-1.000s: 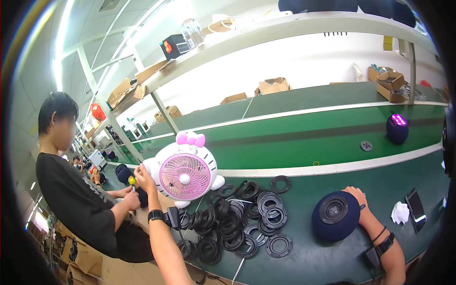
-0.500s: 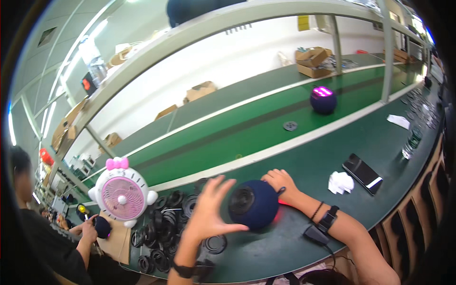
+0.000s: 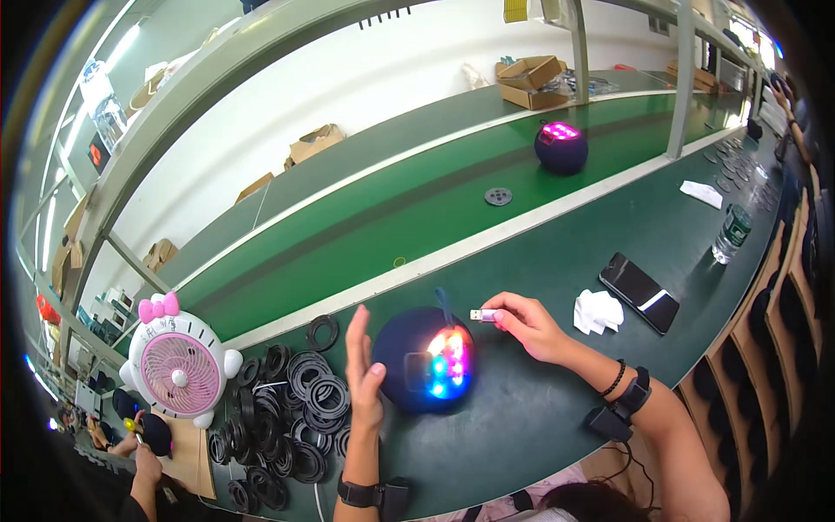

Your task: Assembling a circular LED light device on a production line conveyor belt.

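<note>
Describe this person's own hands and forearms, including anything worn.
The left hand and right hand are gloveless; the forearms show no sleeves. The left wrist has a black strap with a dark box. The right has a black beaded bracelet, then a black band with another dark box.

The green bench (image 3: 531, 426) bears a navy device (image 3: 398, 365), black rings (image 3: 280, 413), tissue (image 3: 598, 312) and phone (image 3: 635, 287).

Matt cloth-like speaker (image 3: 409, 361); metal-tipped USB plug (image 3: 484, 315); smooth plastic fan (image 3: 179, 377).
</note>
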Demonstrator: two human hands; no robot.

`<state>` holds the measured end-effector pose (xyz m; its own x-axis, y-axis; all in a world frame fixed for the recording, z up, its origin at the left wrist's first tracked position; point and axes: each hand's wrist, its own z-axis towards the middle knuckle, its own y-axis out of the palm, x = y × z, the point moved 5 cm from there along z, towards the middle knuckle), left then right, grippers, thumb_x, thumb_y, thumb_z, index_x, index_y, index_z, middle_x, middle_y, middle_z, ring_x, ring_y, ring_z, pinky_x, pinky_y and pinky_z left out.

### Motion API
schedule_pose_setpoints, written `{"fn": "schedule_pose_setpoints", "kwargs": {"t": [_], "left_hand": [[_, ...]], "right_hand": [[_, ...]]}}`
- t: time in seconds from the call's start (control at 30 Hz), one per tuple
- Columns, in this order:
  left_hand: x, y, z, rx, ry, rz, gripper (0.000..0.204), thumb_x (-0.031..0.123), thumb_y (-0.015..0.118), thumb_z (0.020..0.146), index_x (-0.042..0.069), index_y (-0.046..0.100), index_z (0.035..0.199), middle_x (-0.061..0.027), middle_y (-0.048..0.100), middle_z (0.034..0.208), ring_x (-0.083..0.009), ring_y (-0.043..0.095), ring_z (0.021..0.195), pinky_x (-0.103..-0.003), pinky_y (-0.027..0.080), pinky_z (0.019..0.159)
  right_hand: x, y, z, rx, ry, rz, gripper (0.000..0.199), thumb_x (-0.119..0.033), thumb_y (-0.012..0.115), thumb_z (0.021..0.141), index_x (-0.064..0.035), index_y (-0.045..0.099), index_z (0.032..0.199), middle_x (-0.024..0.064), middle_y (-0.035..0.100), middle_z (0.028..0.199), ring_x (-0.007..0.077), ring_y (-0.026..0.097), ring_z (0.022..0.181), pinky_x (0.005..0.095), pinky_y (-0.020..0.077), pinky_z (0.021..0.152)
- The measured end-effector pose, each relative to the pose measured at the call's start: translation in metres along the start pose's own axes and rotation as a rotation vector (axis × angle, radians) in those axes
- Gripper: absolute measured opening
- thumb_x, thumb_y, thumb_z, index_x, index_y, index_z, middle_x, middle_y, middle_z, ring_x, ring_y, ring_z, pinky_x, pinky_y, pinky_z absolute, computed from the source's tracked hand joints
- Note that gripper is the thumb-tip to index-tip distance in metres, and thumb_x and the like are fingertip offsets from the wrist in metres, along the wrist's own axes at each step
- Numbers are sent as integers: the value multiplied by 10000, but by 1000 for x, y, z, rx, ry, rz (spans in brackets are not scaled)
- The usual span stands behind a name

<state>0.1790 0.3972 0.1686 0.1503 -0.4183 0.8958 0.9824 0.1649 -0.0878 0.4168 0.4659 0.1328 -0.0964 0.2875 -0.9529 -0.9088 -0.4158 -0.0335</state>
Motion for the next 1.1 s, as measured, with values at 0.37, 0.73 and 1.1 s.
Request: {"fn": "schedule_pose_setpoints", "kwargs": {"t": [0.37, 0.73, 1.1], "left_hand": [[-21, -32, -10, 57, 40, -30, 569, 314, 675, 833, 27, 365, 1214, -221, 496, 1290, -267, 449, 1233, -383, 316, 1060], [-38, -2, -26, 196, -101, -133, 478, 370, 456, 932, -4, 438, 1228, -194, 377, 1416, -260, 372, 1328, -366, 277, 1098], [-23, -16, -24, 240, 60, 69, 686, 316, 737, 753, 46, 337, 1240, -96, 414, 1076, -212, 500, 962, -349, 421, 862]], "right_hand": [[-3, 35, -16, -324, 87, -14, 209, -159, 539, 960, -2, 598, 1085, 8, 578, 713, 65, 508, 652, 233, 414, 602], [6, 31, -24, -212, 114, 201, 140, -133, 489, 980, -20, 501, 1062, 7, 553, 764, 68, 487, 706, 230, 405, 657], [-34, 34, -24, -195, 76, 212, 187, -84, 517, 954, 5, 517, 1119, -7, 546, 696, 57, 480, 643, 219, 389, 625]]}}
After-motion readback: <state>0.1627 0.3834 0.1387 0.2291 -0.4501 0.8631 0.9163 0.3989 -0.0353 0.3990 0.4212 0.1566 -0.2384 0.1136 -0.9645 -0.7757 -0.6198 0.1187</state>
